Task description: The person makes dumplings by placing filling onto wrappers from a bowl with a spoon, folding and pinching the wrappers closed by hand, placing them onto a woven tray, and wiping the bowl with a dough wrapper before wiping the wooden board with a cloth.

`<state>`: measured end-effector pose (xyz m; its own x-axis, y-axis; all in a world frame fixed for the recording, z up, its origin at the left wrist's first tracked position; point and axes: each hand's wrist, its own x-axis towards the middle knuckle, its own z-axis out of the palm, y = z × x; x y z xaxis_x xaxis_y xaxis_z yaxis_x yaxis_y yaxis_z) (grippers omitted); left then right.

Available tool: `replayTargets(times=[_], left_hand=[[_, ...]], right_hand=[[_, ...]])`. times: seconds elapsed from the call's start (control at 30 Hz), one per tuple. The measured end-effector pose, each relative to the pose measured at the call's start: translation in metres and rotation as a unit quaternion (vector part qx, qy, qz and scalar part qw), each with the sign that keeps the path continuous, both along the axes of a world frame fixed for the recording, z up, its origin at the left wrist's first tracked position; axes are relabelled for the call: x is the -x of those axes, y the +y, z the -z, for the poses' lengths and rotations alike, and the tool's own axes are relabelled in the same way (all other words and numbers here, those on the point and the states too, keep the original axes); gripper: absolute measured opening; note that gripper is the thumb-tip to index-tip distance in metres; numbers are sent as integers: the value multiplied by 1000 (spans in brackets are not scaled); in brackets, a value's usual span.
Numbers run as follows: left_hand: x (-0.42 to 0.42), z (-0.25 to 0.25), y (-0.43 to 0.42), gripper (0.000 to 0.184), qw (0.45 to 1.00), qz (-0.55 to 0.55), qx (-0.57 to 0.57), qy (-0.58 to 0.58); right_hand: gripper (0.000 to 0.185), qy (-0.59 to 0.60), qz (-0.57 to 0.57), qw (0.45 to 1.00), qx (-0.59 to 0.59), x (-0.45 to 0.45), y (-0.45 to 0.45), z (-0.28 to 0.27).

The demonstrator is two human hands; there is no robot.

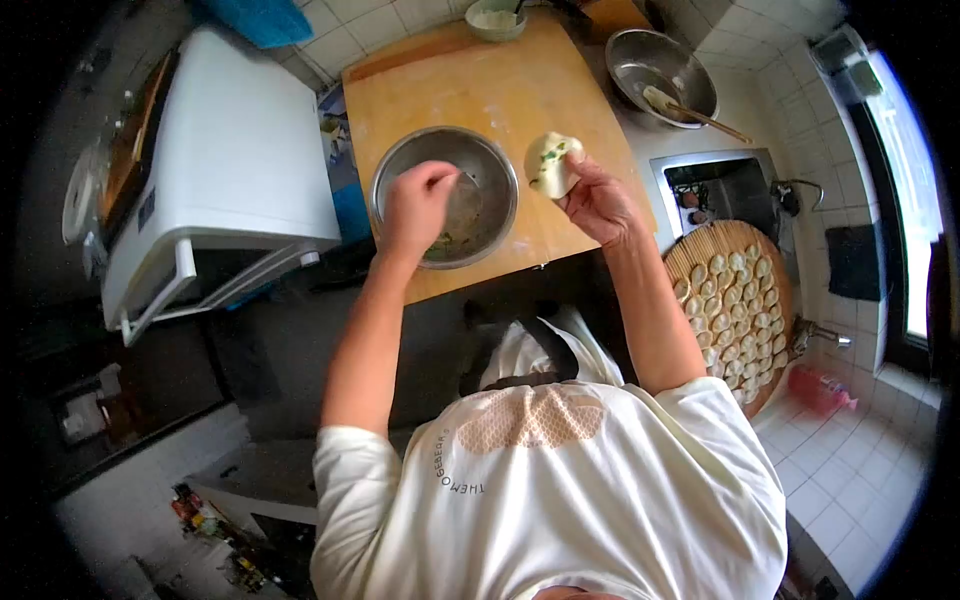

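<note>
Over the steel bowl (490, 235) on the wooden board is my left hand (418, 205), its fingers pressed together in a pinch; whether anything is between them is too small to tell. A few green bits lie at the bottom of the bowl. To the right of the bowl, my right hand (600, 202) holds up a round dough piece (545, 165) by its right edge, thumb on its face. Green bits show on the pale dough. The dough is above the board (480, 100) and apart from the bowl.
A round woven tray (740, 237) with several dumplings is at the right, below a sink (715, 160). Behind it stands a large steel bowl (630, 60) with a wooden-handled utensil (710, 122). A small bowl (495, 22) sits at the board's back, a white appliance (240, 130) left.
</note>
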<state>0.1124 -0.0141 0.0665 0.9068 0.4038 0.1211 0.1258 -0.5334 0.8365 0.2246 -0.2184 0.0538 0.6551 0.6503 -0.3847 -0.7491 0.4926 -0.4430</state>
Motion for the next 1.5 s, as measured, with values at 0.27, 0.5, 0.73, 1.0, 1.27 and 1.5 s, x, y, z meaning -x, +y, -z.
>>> replayTargets(times=[0.27, 0.5, 0.73, 1.0, 1.27, 1.5], left_hand=[[70, -15, -2, 6, 925, -166, 279, -197], [94, -14, -9, 4, 819, -242, 472, -221], [103, 1, -19, 5, 847, -237, 421, -223], [110, 15, -27, 6, 947, -172, 153, -226], [118, 21, -28, 9, 967, -170, 0, -192], [113, 1, -29, 7, 967, -170, 187, -22]], right_hand=[[27, 49, -81, 995, -29, 39, 36, 18], [22, 97, -74, 992, -24, 56, 67, 3], [23, 105, -76, 992, -14, 60, 84, 1], [23, 118, -93, 988, -34, 61, 90, 6], [24, 115, -96, 988, -46, 64, 90, 12], [25, 104, -105, 987, -61, 64, 93, 10]])
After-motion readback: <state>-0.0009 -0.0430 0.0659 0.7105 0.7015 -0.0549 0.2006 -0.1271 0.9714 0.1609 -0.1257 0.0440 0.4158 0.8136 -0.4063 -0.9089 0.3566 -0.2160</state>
